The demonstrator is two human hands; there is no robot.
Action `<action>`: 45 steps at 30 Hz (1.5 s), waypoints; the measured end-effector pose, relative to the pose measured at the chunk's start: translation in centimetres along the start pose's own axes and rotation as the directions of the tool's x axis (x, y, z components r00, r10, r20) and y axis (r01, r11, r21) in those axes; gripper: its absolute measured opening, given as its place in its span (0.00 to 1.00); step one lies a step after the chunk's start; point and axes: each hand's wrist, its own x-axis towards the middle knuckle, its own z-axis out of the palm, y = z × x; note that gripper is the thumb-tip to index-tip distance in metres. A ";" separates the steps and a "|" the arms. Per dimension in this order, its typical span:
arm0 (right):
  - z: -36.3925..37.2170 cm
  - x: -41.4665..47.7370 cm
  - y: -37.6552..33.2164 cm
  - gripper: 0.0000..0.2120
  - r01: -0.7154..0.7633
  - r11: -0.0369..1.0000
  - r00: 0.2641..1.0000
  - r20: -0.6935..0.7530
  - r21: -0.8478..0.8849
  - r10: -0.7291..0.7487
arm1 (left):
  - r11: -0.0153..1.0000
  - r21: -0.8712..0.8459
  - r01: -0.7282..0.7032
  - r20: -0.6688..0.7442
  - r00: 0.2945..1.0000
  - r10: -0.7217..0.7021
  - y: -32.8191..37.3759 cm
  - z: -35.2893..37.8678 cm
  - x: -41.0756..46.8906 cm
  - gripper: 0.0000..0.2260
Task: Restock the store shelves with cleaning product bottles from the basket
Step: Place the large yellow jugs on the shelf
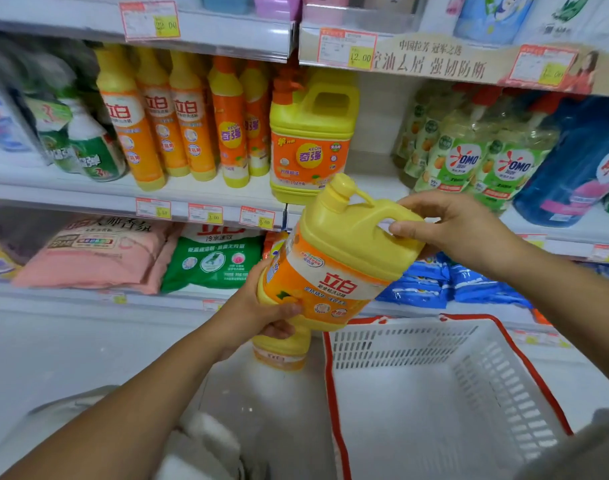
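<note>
left grip (pixel 261 308): curled round jug (pixel 334 261) base
right grip (pixel 462 230): pinching its handle
around: basket (pixel 403 337) below, spare jug (pixel 282 355) beside it

A shop: stocked shelves (pixel 206 199) with price tags (pixel 153 207) and a basket (pixel 434 375).

- Bright, even light; shadows faint.
- Wide-angle bend in the shelf rails (pixel 71 198) (strongest at corners).
- Green bottles (pixel 88 154) at left blurred.
</note>
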 end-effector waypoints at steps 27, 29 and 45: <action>29.7 1.4 18.0 0.18 -0.348 0.798 0.804 0.280 -0.493 0.524 | 0.953 -0.003 0.302 -0.336 0.898 -0.286 -22.5 -3.3 2.9 0.25; 29.8 1.3 18.3 0.18 -0.321 0.808 0.807 0.303 -0.493 0.506 | 0.944 0.032 0.330 -0.393 0.872 -0.291 -23.0 -3.2 3.0 0.25; 11.8 6.0 5.4 0.07 -0.041 0.988 0.971 -0.227 0.148 0.075 | 0.767 0.640 0.044 -0.334 0.915 0.226 -1.7 -3.7 4.3 0.27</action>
